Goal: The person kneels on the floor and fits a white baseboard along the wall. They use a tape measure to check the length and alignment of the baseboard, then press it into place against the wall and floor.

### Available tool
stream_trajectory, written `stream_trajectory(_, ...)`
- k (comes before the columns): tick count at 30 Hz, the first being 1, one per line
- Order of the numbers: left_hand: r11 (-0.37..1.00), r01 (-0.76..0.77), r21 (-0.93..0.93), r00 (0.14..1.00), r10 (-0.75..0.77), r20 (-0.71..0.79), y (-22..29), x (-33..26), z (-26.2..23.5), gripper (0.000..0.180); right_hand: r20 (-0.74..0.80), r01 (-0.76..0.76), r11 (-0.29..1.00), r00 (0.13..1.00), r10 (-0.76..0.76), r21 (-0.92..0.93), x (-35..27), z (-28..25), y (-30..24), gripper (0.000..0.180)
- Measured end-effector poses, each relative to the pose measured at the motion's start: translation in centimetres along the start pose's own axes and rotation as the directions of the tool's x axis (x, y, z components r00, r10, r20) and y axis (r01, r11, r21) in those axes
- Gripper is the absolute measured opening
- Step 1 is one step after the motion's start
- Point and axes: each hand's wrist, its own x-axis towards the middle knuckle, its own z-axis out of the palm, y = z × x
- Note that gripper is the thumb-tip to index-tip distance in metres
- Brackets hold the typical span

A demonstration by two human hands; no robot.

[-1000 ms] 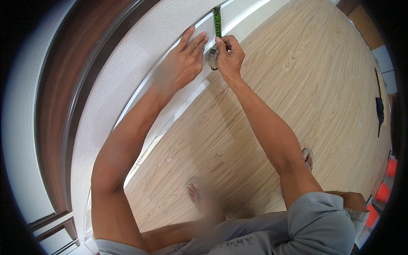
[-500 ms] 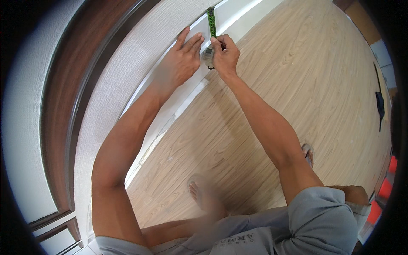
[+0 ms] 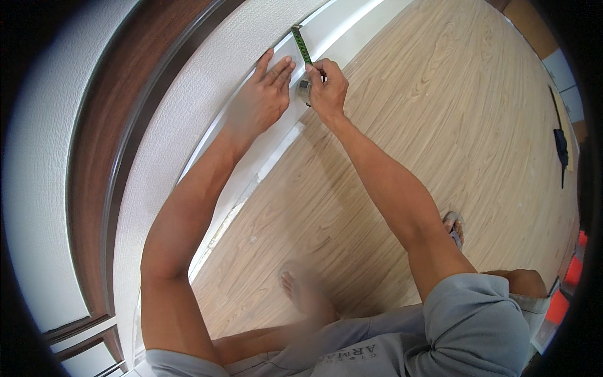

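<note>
A tape measure (image 3: 304, 92) with a short length of green blade (image 3: 301, 45) pulled out is in my right hand (image 3: 328, 88). The blade lies across the white baseboard (image 3: 286, 66), its hooked end at the upper edge where the board meets the textured wall. My thumb rests near where the blade leaves the case. Flat against the baseboard, just left of the tape, lies my left hand (image 3: 264, 97), its fingers stretched out and pointing up along the board. Nothing shows in the left hand, though its palm is hidden.
Wood-grain flooring (image 3: 377, 138) runs along the baseboard. A dark brown frame (image 3: 94, 188) stands out from the wall at left. My sandalled foot (image 3: 453, 227) is on the floor at right. Farther right lie a black slim object (image 3: 560, 147) and red things (image 3: 557, 308).
The blade has swung from nearly upright to leaning left, its hooked end now farther left and lower. My right hand has shifted slightly down and left; my left hand stays on the board.
</note>
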Motion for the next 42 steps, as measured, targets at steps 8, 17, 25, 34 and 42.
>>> stream_trajectory(8,1.0,-0.012,0.017,0.982,0.015,-0.19,0.0,0.0,0.5,0.035,-0.03,0.054,0.998,0.998,-0.054,0.01,0.2,0.2,0.1,0.014)
stream_trajectory(17,1.0,0.011,-0.006,1.0,-0.011,-0.012,0.2,0.0,0.5,0.042,-0.02,-0.012,0.999,1.0,0.013,0.032,0.2,0.3,0.0,0.013)
stream_trajectory(25,1.0,0.013,-0.024,0.999,-0.014,-0.039,0.3,0.0,0.6,0.041,-0.031,-0.039,0.996,0.999,0.041,0.075,0.2,0.5,-0.1,0.012)
stream_trajectory(34,0.999,0.04,-0.011,0.999,-0.04,-0.019,0.4,0.0,0.0,0.055,-0.011,-0.044,0.999,0.999,0.045,0.023,0.1,0.6,0.1,0.011)
stream_trajectory(42,1.0,-0.011,0.029,1.0,0.011,-0.02,0.1,0.2,1.1,0.051,-0.039,-0.368,0.93,0.929,0.369,0.02,-3.2,-3.4,2.9,0.016)
